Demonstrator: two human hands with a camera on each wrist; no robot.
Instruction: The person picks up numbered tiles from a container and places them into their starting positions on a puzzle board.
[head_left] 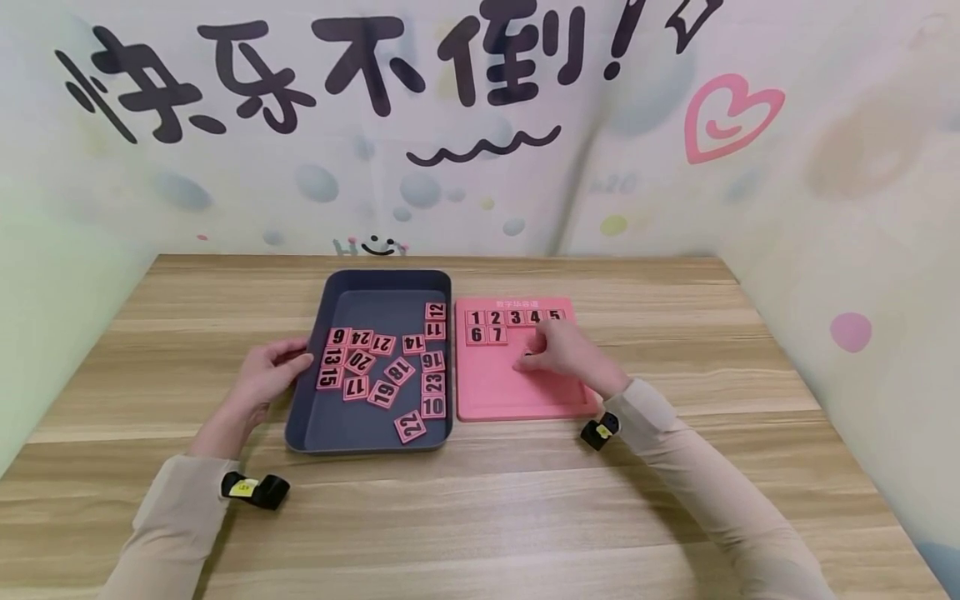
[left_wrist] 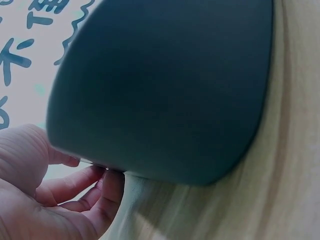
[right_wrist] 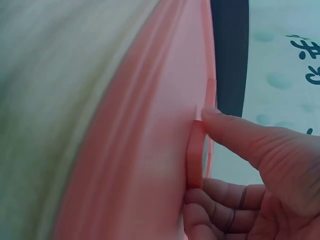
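Observation:
On the left, my left hand [head_left: 272, 372] grips the left rim of a dark blue tray [head_left: 382, 300]; in the left wrist view its curled fingers [left_wrist: 111, 197] press against the tray's side. My right hand [head_left: 567, 354] is over a pink number puzzle board [head_left: 487, 385]. Between thumb and fingers it pinches a pink number tile [right_wrist: 195, 155], close over the board; the tile's number is mostly hidden by the hand. Tiles 1 to 5 line the board's top row, and the 6 tile [head_left: 476, 335] and 7 tile [head_left: 497, 335] start the second row.
Several loose number tiles lie in the tray, among them the 22 tile [head_left: 410, 426] and the 12 tile [head_left: 435, 311]. Tray and board stand side by side on a wooden table [head_left: 480, 517]. A printed wall [head_left: 480, 208] rises behind the table.

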